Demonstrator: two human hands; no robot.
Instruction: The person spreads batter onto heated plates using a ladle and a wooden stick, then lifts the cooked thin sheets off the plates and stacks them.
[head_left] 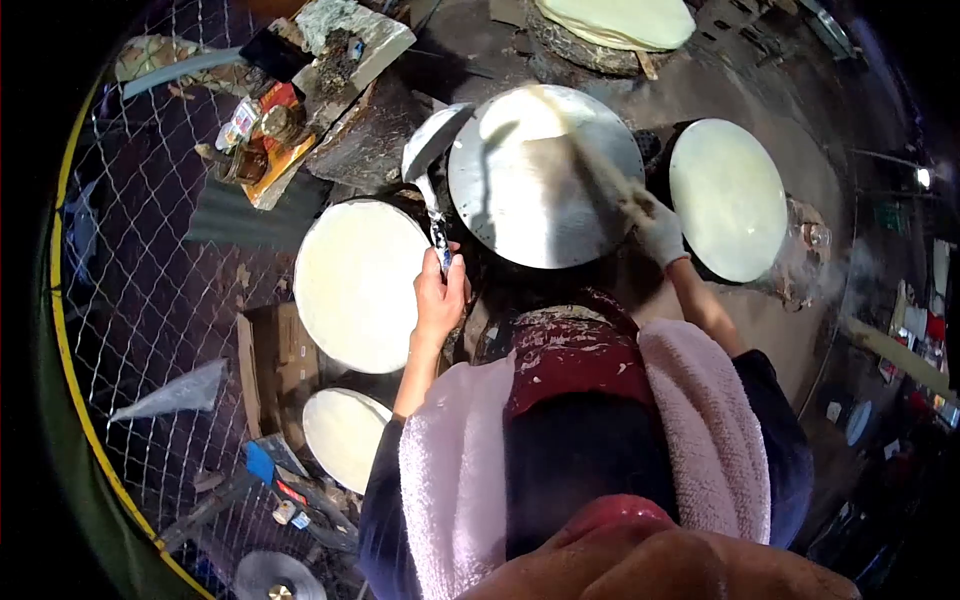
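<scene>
Currently: left hand (440, 295) clasps spatula (432, 160) left of metal lid (545, 175); gloved right hand (660, 228) grips lid's edge. Lifting underway; steady hold needed.

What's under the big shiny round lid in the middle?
The shiny round lid covers whatever is below it, so that cannot be seen. Only dark stove surface shows around its rim. The right hand, gloved, is at its edge; the left hand holds a ladle.
</scene>
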